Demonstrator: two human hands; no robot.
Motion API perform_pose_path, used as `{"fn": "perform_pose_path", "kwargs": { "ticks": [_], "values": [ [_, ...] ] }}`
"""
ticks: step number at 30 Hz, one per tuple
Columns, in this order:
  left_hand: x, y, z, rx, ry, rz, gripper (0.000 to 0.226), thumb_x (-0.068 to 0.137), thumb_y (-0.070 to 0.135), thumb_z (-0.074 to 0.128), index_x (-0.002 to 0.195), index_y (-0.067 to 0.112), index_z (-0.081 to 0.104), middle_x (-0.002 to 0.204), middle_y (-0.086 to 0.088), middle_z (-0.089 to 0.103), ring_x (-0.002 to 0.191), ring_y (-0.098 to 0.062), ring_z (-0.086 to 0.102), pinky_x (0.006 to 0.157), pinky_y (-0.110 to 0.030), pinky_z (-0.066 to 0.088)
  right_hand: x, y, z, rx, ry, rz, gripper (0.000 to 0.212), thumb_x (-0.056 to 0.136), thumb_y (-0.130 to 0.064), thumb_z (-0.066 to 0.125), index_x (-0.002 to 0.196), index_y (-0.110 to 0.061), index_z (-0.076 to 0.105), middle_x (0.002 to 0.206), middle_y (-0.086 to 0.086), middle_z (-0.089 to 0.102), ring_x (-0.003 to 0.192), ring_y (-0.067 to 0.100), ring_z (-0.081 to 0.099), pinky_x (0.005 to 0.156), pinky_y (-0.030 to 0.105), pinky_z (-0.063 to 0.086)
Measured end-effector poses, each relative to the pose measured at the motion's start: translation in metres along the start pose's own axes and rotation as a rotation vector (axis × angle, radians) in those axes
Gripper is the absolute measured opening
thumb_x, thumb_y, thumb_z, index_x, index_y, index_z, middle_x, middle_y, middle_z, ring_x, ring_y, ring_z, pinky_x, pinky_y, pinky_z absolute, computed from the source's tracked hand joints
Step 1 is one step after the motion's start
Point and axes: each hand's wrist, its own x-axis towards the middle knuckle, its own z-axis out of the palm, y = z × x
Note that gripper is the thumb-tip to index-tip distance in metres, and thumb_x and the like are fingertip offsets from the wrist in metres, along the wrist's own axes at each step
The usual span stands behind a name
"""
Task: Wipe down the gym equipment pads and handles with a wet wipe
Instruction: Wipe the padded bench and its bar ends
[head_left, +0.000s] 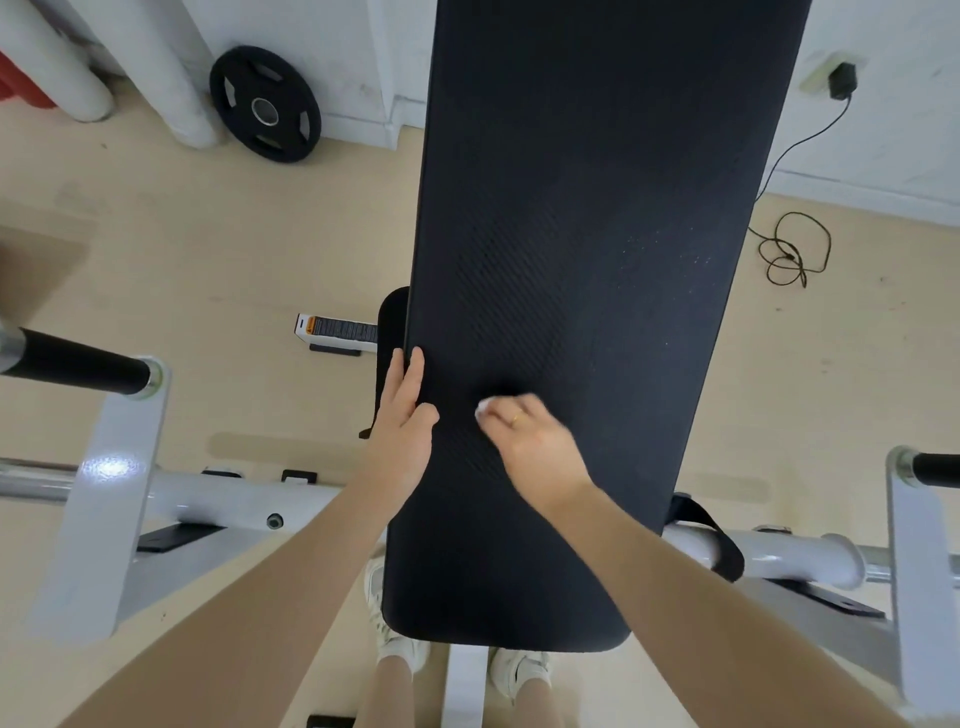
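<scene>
Bench pad: I am looking down on a long black bench pad (597, 234) that is running away from me up the middle of the view, its near rounded end lying just above my shoes.
Left hand: my left hand (408, 410) is lying flat along the pad's left edge, fingers straight and together, holding nothing, only resting there.
Right hand: my right hand (524, 436) is pressing down on the pad's near half, fingers curled over a wet wipe (481, 410), with a ring showing on one finger.
Wet wipe: I am seeing only a small white corner peeking out at the fingertips; it is lying against the pad surface, just beside the left hand's thumb.
Frame: white steel uprights (111, 467) are standing on either side, with a black-sleeved bar (78, 361) on the left.
Floor: a black weight plate (265, 104) is leaning on the far wall, and a black cable (792, 249) is lying coiled to the right.
</scene>
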Motion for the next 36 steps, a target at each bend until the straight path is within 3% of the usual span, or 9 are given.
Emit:
{"fn": "perform_pose_path", "kwargs": {
  "ticks": [4,7,10,14,19,23,28,32,36],
  "values": [
    [0.002,-0.004,0.000,0.231,0.007,0.086,0.064,0.093,0.003,0.034,0.149,0.021,0.007,0.158,0.006,-0.010,0.144,-0.008,-0.004,0.114,-0.023,0.007,0.015,0.014,-0.006,-0.024,0.010,-0.114,0.033,0.065,0.011,0.064,0.094,-0.005,0.069,0.091,0.006,0.069,0.075,0.027,0.061,0.064,0.032,0.056],
    [0.006,-0.009,0.002,0.562,0.058,0.205,0.073,0.089,0.005,0.044,0.149,0.012,0.002,0.157,-0.003,-0.018,0.145,-0.018,-0.014,0.116,-0.028,-0.001,0.065,0.039,-0.023,-0.145,0.206,-0.055,0.025,0.075,-0.001,0.050,0.089,-0.009,0.069,0.086,0.005,0.069,0.081,0.028,0.056,0.069,0.035,0.048],
    [0.007,-0.012,0.006,0.777,0.086,0.287,0.080,0.086,0.013,0.051,0.149,0.010,0.002,0.157,-0.006,-0.014,0.145,-0.022,-0.011,0.115,-0.029,0.000,0.105,0.059,-0.039,-0.204,0.358,0.025,0.019,0.071,0.001,0.066,0.086,-0.010,0.070,0.083,0.004,0.068,0.083,0.026,0.056,0.069,0.032,0.045],
    [0.004,-0.011,0.014,0.952,0.087,0.351,0.086,0.084,0.029,0.063,0.148,0.006,0.010,0.158,-0.014,-0.004,0.146,-0.030,0.000,0.115,-0.033,0.005,0.106,0.060,-0.040,-0.090,0.371,0.096,0.024,0.069,0.008,0.067,0.090,-0.004,0.069,0.087,0.010,0.067,0.083,0.023,0.050,0.058,0.030,0.053],
    [0.001,-0.013,0.028,1.057,0.076,0.363,0.108,0.061,0.038,0.083,0.143,-0.001,0.023,0.152,-0.024,0.020,0.139,-0.039,0.026,0.108,-0.040,0.021,-0.015,0.028,-0.004,0.050,0.088,-0.021,0.037,0.063,0.010,0.069,0.097,-0.004,0.068,0.096,0.008,0.068,0.083,0.028,0.060,0.063,0.032,0.057],
    [-0.003,-0.022,0.046,1.075,0.031,0.398,0.114,0.062,0.042,0.082,0.145,0.002,0.015,0.155,-0.022,0.012,0.141,-0.037,0.017,0.109,-0.041,0.017,-0.085,0.022,0.009,0.030,-0.126,-0.103,0.038,0.065,0.002,0.070,0.101,-0.008,0.069,0.100,0.005,0.069,0.090,0.019,0.048,0.070,0.029,0.057],
    [-0.005,-0.027,0.062,1.203,0.057,0.388,0.121,0.054,0.047,0.084,0.144,-0.002,0.019,0.153,-0.023,0.018,0.140,-0.037,0.024,0.110,-0.041,0.023,-0.013,0.057,-0.016,-0.012,0.101,-0.075,0.032,0.078,-0.002,0.042,0.096,0.000,0.068,0.090,0.013,0.068,0.076,0.028,0.059,0.065,0.034,0.054],
    [-0.005,-0.022,0.073,1.272,0.123,0.337,0.121,0.047,0.044,0.088,0.140,-0.005,0.028,0.148,-0.024,0.030,0.135,-0.039,0.035,0.105,-0.043,0.036,0.059,0.096,-0.049,-0.070,0.339,0.072,0.025,0.073,0.007,0.051,0.089,0.000,0.068,0.085,0.015,0.066,0.078,0.027,0.050,0.062,0.033,0.052],
    [-0.006,-0.021,0.081,1.263,0.160,0.301,0.127,0.040,0.039,0.091,0.139,-0.006,0.024,0.146,-0.026,0.033,0.132,-0.040,0.039,0.102,-0.045,0.040,0.041,0.095,-0.042,-0.003,0.321,0.047,0.022,0.073,0.008,0.055,0.090,-0.001,0.068,0.090,0.014,0.067,0.085,0.022,0.044,0.072,0.035,0.049]
  ]
}}
